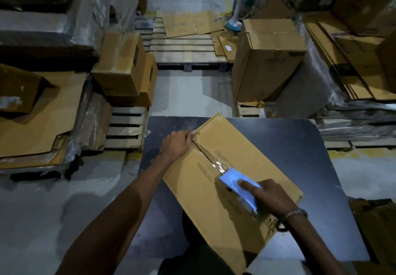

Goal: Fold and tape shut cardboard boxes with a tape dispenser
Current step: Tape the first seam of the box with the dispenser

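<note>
Box: we see the cardboard box (231, 180) lying slantwise on the dark table (300, 146), its long seam running from the far-left corner toward the near-right one. We judge the slant suits a straight pull along the seam.

Seam: the two top flaps meet along the middle; at the far end the corrugated edges still show a gap, with no tape over it yet.

Left hand: our left hand (177, 144) sits at the box's far-left corner, fingers curled over the flap edge. We take this as pinning the flaps together and steadying the box.

Right hand: our right hand (270, 195) is wrapped on the tape dispenser (237, 186), forefinger stretched along its pale blue top, pressing it onto the seam.

Tape: a shiny strip (219, 166) glints just ahead of the dispenser on the seam; which way the dispenser travels we cannot tell.

Stage: we judge taping under way, far stretch of seam still bare.

Writing on box: "PATANJALI" reads along one flap; a second line on the other flap is too blurred to read.

Other writing: the tall carton (267, 60) beyond the table bears a faint word, perhaps "ANSA"; we are unsure.

Wrist: a metal watch band (296, 212) on the right wrist.
</note>
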Tool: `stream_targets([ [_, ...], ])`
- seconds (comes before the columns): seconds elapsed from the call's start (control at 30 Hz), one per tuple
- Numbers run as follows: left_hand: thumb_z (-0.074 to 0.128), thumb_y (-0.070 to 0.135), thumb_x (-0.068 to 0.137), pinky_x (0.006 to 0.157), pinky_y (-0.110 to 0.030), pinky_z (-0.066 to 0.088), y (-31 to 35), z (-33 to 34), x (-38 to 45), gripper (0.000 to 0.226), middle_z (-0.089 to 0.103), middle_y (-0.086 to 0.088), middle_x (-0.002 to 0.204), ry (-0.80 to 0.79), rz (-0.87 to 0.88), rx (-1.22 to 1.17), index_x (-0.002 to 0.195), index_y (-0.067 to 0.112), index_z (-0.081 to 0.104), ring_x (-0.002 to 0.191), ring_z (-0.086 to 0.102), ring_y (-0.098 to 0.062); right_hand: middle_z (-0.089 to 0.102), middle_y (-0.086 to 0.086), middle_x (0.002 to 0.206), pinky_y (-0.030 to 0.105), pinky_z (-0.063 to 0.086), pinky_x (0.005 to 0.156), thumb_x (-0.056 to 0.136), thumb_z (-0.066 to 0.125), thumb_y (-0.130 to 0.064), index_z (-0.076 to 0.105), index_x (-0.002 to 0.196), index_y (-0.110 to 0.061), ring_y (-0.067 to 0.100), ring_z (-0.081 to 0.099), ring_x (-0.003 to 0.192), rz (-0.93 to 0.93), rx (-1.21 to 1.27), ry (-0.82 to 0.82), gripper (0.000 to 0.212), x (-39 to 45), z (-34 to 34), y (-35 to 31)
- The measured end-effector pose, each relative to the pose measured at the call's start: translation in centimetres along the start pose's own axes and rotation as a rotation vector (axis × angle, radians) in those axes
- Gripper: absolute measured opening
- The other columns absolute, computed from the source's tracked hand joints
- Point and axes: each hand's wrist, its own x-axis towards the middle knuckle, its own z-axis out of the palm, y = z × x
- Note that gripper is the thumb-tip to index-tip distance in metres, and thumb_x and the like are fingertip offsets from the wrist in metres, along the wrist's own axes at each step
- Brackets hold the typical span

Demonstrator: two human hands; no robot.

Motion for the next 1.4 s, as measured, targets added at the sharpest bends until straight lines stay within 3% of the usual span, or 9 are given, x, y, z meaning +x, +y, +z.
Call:
stream_targets([
  [0.13,0.026,0.053,0.113,0.093,-0.046,0.05,1.9,0.1,-0.8,0.052,0.073,-0.007,0.112,-0.027,-0.024,0.129,0.128,0.026,0.067,0.113,0.069,-0.031,0.067,0.004,0.075,0.034,0.043,0.065,0.091,0.062,-0.066,0.064,0.075,-0.01,0.025,0.064,0.077,-0.039,-0.071,-0.008,0.058,1.8,1.1,-0.3],
  [0.2,0.023,0.052,0.113,0.108,-0.049,0.044,2.8,0.9,-1.7,0.058,0.061,-0.011,0.143,0.009,-0.013,0.179,0.153,0.017,0.047,0.137,0.055,-0.032,0.069,0.006,0.081,0.033,0.043,0.065,0.089,0.06,-0.068,0.067,0.082,-0.009,0.028,0.066,0.08,-0.04,-0.067,0.007,0.059,2.1,1.8,-0.4],
  [0.27,0.016,0.061,0.111,0.129,-0.052,0.015,4.1,2.3,-2.3,0.078,0.023,-0.013,0.173,0.012,0.014,0.233,0.168,0.008,0.01,0.16,0.022,-0.029,0.071,0.011,0.087,0.032,0.04,0.065,0.087,0.057,-0.071,0.067,0.084,-0.01,0.031,0.067,0.084,-0.046,-0.071,0.018,0.062,2.3,2.4,0.4],
  [0.33,0.004,0.07,0.105,0.129,-0.054,-0.002,5.6,4.1,-2.8,0.09,0.007,-0.012,0.176,0.015,-0.007,0.311,0.167,0.006,-0.001,0.163,0.004,-0.027,0.071,0.013,0.091,0.031,0.039,0.065,0.088,0.055,-0.071,0.067,0.087,-0.009,0.032,0.067,0.085,-0.064,-0.072,0.037,0.063,2.3,2.4,0.6],
  [0.53,0.004,0.057,0.109,0.13,-0.055,0.008,6.2,5.7,-2.1,0.08,0.019,-0.014,0.174,0.114,-0.092,0.345,0.167,0.003,0.012,0.162,0.013,-0.028,0.053,0.004,0.064,0.033,0.029,0.049,0.094,0.057,-0.066,0.049,0.065,-0.014,0.024,0.053,0.061,-0.124,-0.072,0.02,0.059,1.0,1.4,0.4],
  [0.73,0.003,0.055,0.11,0.131,-0.051,0.0,5.9,6.3,-1.4,0.078,0.011,-0.015,0.175,0.133,-0.095,0.356,0.167,0.001,0.006,0.163,0.005,-0.028,0.037,-0.005,0.037,0.026,0.027,0.045,0.089,0.068,-0.062,0.037,0.049,-0.02,0.008,0.042,0.04,-0.021,0.022,-0.035,0.066,-2.6,-1.2,9.1],
  [0.93,0.004,0.059,0.109,0.13,-0.056,-0.007,8.2,6.7,-3.3,0.081,-0.003,-0.018,0.175,0.101,-0.139,0.335,0.167,0.002,0.0,0.163,-0.008,-0.03,0.053,0.002,0.057,0.032,0.039,0.051,0.086,0.06,-0.068,0.051,0.059,-0.017,0.026,0.058,0.056,-0.06,-0.031,-0.015,0.058,-2.1,-0.4,9.8],
  [1.13,-0.001,0.071,0.104,0.131,-0.052,-0.003,11.1,9.8,-6.5,0.093,0.002,-0.016,0.176,0.136,-0.163,0.315,0.167,0.003,0.0,0.163,-0.001,-0.028,0.051,-0.002,0.054,0.029,0.033,0.049,0.087,0.061,-0.065,0.049,0.056,-0.019,0.021,0.055,0.055,-0.069,0.024,-0.017,0.057,-3.0,-0.9,9.8],
  [1.4,-0.005,0.074,0.101,0.131,-0.052,-0.001,10.0,9.6,-5.4,0.095,0.0,-0.015,0.176,0.157,-0.176,0.304,0.167,0.006,-0.003,0.163,-0.001,-0.028,0.049,-0.004,0.046,0.03,0.039,0.051,0.079,0.052,-0.082,0.05,0.055,-0.013,0.008,0.053,0.047,-0.127,0.093,0.081,0.072,-6.3,0.2,18.5],
])
